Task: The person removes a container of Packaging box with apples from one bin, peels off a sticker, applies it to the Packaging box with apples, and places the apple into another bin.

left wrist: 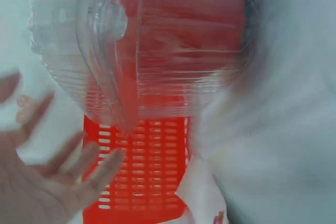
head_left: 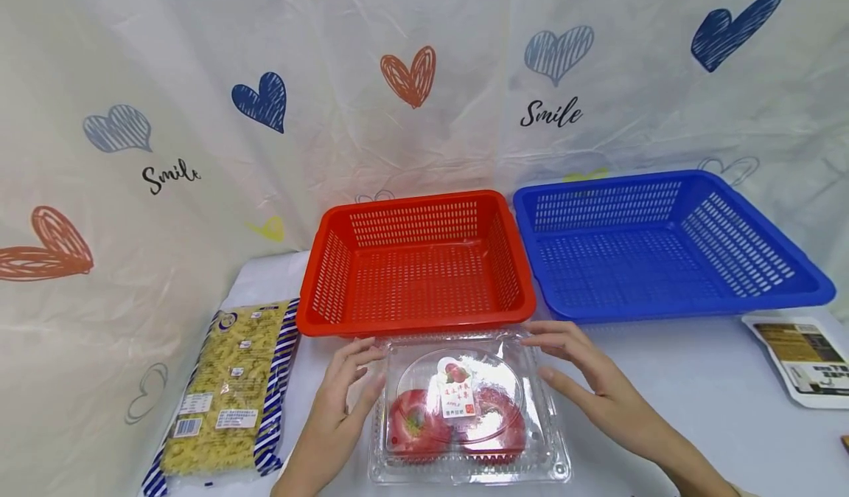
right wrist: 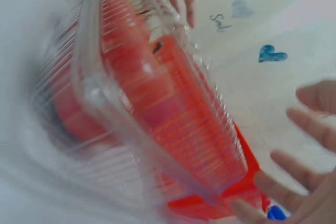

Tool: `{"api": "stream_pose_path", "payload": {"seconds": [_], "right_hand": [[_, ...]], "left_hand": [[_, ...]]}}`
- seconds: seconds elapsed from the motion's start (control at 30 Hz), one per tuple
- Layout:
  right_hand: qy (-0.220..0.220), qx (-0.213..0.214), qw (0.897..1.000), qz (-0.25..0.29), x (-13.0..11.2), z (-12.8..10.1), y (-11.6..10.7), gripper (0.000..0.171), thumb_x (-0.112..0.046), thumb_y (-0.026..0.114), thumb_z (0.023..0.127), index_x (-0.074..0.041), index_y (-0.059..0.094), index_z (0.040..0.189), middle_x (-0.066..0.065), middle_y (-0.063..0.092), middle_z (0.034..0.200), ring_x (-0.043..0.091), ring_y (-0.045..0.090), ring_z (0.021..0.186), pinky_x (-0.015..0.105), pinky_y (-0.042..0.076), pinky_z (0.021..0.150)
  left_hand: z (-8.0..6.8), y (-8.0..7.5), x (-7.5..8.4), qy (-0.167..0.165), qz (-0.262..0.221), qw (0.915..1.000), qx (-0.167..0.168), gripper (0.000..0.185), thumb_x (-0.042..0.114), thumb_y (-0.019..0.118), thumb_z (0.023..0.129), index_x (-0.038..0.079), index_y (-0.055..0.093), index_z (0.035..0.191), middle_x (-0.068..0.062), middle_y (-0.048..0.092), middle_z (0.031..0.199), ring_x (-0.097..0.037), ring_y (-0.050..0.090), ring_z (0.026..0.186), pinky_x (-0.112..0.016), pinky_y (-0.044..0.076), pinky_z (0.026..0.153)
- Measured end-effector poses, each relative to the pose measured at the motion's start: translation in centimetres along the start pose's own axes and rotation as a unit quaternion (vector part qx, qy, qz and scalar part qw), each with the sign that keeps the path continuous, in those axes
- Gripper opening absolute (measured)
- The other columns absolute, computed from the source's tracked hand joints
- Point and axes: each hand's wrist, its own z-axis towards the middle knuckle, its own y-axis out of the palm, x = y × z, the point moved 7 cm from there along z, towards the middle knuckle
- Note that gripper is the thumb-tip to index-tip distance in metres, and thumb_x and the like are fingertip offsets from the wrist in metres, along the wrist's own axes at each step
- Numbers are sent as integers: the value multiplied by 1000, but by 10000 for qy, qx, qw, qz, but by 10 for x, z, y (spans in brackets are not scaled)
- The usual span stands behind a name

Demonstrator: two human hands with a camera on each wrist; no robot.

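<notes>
A clear plastic clamshell box [head_left: 547,449] with two red apples [head_left: 414,423] inside sits on the table in front of me. Its lid is down and carries a white label [head_left: 458,397]. My left hand [head_left: 338,408] is at the box's left side with fingers loosely bent and spread. At the right side is my right hand [head_left: 597,394], fingers stretched toward the upper right corner. Both wrist views show a gap between the fingers and the box [left wrist: 189,40], so neither hand grips it.
A red basket [head_left: 414,327] stands right behind the box, with a blue basket [head_left: 690,309] to its right. On the left lies a bag of yellow pasta [head_left: 228,386]. A white and brown packet [head_left: 805,360] lies at the far right. A heart-printed curtain [head_left: 458,136] hangs behind.
</notes>
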Motion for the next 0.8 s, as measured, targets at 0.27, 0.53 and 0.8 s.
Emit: {"api": "stream_pose_path", "payload": {"seconds": [0.27,0.53,0.8], "right_hand": [[1172,443,9915,351,31,-13,-4,46,-5,61,105,-6,48,149,12,51,150,0,54,128,25,57,90],[2545,-389,9516,1681,63,-24,17,60,-15,52,110,4,27,160,33,42,151,0,59,115,34,60,87],[2749,-1239,9339,1922,69,-27,28,61,-23,49,111,4,27,161,25,45,155,17,54,128,31,52,97]], "left_hand": [[-4,11,-31,-1622,-1105,9800,-340,55,38,58,108,7,41,150,-15,51,144,-31,58,126,-38,58,92],[-9,24,-48,-2160,-1594,9607,-707,63,44,51,109,-3,43,151,-22,54,144,-40,51,133,-54,54,98],[-9,31,-52,-2149,-2161,9457,-1131,61,48,45,111,6,43,154,-20,48,152,-39,45,140,-57,48,105]]}}
